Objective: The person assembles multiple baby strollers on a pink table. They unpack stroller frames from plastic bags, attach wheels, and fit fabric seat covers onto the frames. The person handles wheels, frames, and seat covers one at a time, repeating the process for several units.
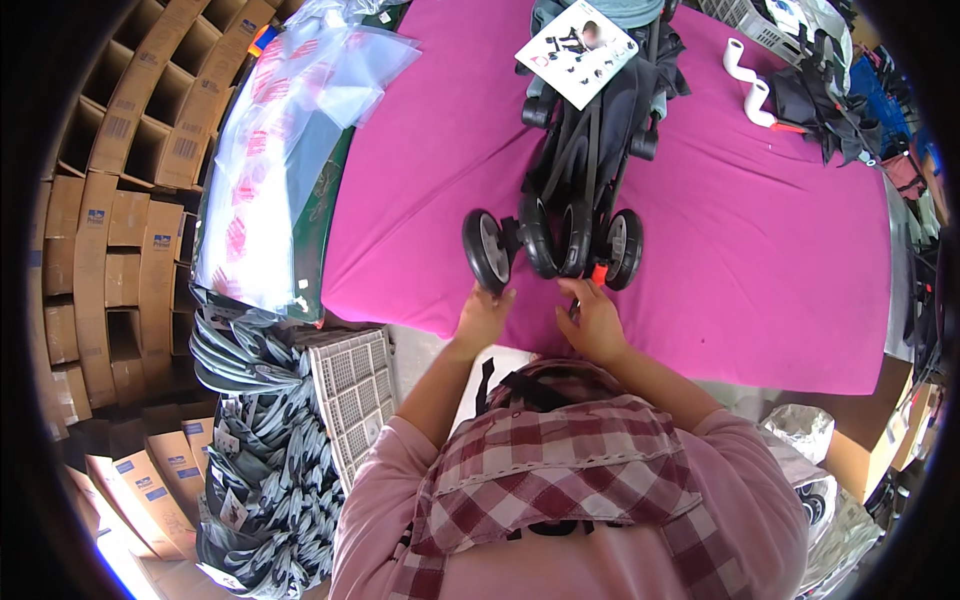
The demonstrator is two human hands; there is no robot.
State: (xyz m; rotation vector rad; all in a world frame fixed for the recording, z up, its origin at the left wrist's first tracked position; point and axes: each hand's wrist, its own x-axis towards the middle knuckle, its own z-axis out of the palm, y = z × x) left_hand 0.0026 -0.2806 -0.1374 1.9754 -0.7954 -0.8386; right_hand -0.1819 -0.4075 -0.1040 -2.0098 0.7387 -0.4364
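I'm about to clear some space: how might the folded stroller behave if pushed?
The stroller may roll on its round wheels, but could veer, since they seem angled differently. Its bunched fabric would probably flop. The card lying on top might slide off, as no fastening shows.

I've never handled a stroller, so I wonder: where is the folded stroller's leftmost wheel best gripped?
Probably by the black tyre of the leftmost wheel, from the near side: it juts out at the left of the folded stroller, its rounded edge at the left hand.
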